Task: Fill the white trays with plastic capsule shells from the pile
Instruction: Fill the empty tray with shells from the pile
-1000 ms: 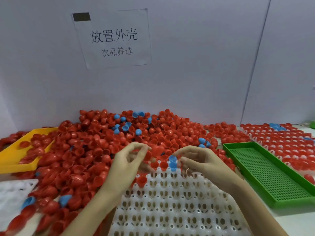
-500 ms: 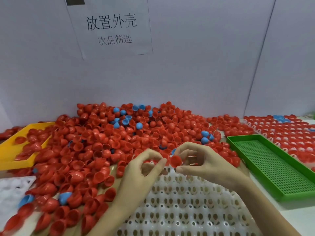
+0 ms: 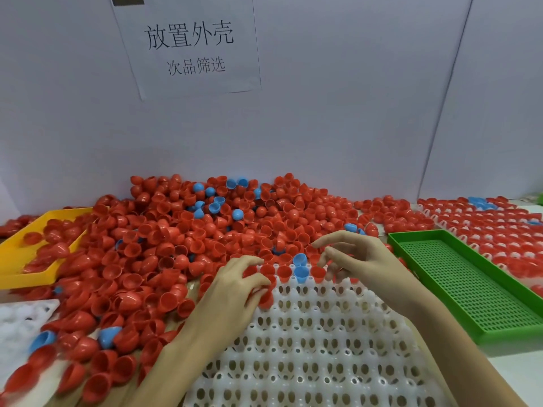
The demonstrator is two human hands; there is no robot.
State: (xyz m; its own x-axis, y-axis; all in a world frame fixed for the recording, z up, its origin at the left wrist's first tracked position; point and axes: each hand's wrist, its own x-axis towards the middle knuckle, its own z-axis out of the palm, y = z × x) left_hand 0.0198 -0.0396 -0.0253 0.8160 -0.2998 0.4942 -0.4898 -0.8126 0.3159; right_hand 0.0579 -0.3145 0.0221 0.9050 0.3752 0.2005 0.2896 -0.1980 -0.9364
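A big pile of red and blue capsule shells (image 3: 182,239) covers the table's middle and left. In front of me lies a white tray (image 3: 308,353) with mostly open sockets. Its far row holds a few red shells (image 3: 284,273) and a blue shell (image 3: 300,274). My left hand (image 3: 235,292) is at the tray's far left corner, its fingers curled round a red shell (image 3: 266,299). My right hand (image 3: 361,259) hovers over the far row with loosely spread fingers holding nothing, just right of a seated red shell (image 3: 318,273).
A yellow tray (image 3: 17,277) with red shells sits at the left and a green perforated tray (image 3: 470,292) at the right. Beyond the green one lies a filled white tray (image 3: 499,230). Another white tray (image 3: 20,324) shows at lower left. A white wall with a paper sign (image 3: 191,45) backs the table.
Half a second ago my right hand pinched a red shell; it has let go and a red shell sits in the far row. My left hand came down to the tray's corner.
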